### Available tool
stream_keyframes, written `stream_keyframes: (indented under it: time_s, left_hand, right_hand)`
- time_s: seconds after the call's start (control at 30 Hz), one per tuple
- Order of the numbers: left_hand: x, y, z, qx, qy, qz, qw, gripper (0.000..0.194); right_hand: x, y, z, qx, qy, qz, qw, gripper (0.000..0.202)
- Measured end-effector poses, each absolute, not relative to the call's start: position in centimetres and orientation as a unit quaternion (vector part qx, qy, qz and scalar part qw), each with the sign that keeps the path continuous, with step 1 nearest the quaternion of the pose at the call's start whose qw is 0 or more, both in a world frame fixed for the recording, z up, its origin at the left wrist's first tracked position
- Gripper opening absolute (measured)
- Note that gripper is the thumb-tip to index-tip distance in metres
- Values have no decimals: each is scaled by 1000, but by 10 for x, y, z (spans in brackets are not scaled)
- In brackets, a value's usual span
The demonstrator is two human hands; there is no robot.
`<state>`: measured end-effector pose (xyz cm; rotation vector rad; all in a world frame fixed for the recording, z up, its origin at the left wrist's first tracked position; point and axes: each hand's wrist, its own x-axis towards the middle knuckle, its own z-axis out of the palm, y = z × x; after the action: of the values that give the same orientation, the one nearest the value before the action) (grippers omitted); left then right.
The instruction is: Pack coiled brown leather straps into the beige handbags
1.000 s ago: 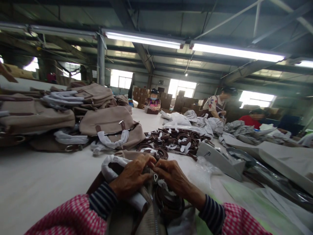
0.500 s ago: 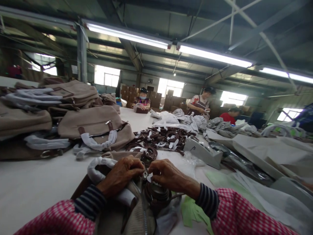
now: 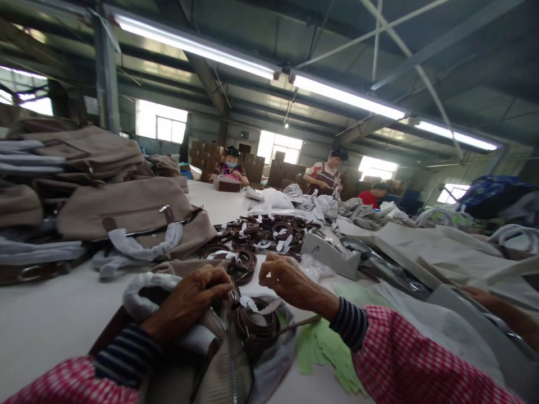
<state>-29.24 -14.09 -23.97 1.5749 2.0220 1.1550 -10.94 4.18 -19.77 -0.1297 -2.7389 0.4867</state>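
Note:
My left hand [image 3: 191, 300] is closed on the top edge of a taupe bag [image 3: 217, 365], beside its metal ring and zipper; the fingertips press together there. White-wrapped handles loop under and behind this wrist. My right hand [image 3: 290, 280] is raised to the right of the bag, fingers curled, and whatever they may hold is too small to make out. Below it, a coiled dark brown strap [image 3: 257, 325] with white wrapping lies in the bag's opening, partly on clear plastic.
Taupe bags [image 3: 122, 210] are piled at left. Brown straps [image 3: 269, 233] lie heaped ahead, near a grey tape dispenser [image 3: 330, 252]. Green sheets [image 3: 324, 353] and white sheets lie at right. Another person's arm [image 3: 505, 314] reaches in at the right edge; people stand farther back.
My right hand has lifted away from the bag's ring and the white tag, up and to the right. The coiled strap is more exposed. The view has turned slightly right.

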Motion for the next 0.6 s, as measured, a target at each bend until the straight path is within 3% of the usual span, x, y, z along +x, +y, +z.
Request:
stream_keyframes:
  time_s: [0.2, 0.37, 0.6]
  left_hand:
    - [-291, -140, -236, 522, 675, 486, 190, 38]
    - [-287, -141, -235, 495, 635, 541, 241, 39]
    - [-286, -140, -237, 473, 650, 544, 241, 40]
  right_hand:
    - [-131, 36, -215, -76, -864, 444, 226, 17]
    - [-156, 19, -229, -64, -714, 666, 205, 38]
    - [-162, 11, -241, -108, -581, 783, 194, 49]
